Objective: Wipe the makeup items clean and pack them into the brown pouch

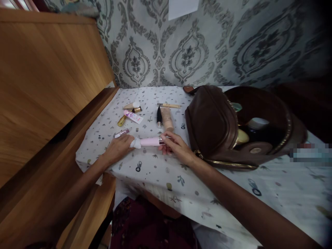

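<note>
Pink tube (149, 141), silvery end pinched by right hand (180, 146).

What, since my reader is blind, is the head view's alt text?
The right hand grips one end of a pink tube; the left hand holds a pale cloth-like piece at the other. Small tubes lie beyond, left of an open brown bag.

What looks like a room in a home, leaf-patterned wall covering (188, 55) facing me, printed cloth (166, 180) draped over my tabletop (153, 95), wood-grained furniture (52, 69) on my left, cosmetics (166, 117) before me
</note>
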Available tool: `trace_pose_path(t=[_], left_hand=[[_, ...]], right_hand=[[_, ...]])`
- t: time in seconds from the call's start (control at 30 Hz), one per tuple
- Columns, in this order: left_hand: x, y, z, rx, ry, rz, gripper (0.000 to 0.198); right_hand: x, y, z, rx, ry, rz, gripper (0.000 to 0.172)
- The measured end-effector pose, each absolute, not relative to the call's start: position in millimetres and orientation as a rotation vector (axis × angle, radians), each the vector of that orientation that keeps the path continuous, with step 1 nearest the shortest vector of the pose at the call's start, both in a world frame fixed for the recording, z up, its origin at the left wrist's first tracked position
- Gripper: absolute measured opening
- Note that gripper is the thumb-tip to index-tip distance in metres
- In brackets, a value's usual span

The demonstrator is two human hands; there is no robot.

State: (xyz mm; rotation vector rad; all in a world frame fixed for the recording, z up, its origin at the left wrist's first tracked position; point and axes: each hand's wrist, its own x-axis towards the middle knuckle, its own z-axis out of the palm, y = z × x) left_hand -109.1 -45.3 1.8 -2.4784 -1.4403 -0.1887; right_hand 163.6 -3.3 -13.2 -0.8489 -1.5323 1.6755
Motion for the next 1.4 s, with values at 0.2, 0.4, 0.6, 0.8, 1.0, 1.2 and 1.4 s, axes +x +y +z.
trace_pose_path(t=[0.2,0.4,0.6,0.8,1.0,1.2,1.4], left_hand=[[-82,-51,19,-2.491,-1.356,-0.046,0.019],[-44,-44,31,-2.668,-1.423,-0.153,0.030],[-40,-24,47,-3.045,-1.639,-0.189,0.038],[-84,-32,40,-3.056,-1.908,-0.140,0.037],[-104,-52,29,-2.899,-1.931,-0.319,0.028],[-95,-56,28,-2.540,-1.568,-0.147,0.010],[-72,-57,35,-2.586,-1.486,-0.044,0.016]], right_hand=[[164,-5,-8,-0.782,-1.564,1.655,0.044],[161,-10,-8,-0.667,-1.627,1.611,0.039],[161,-9,-12,-0.569,-1.593,1.576,0.040],[162,-5,-15,-0.606,-1.622,1.584,0.036],[163,-3,-14,-0.625,-1.552,1.645,0.037],[166,-2,-11,-0.775,-1.428,1.682,0.038],[169,-1,-9,-0.735,-1.416,1.600,0.035]])
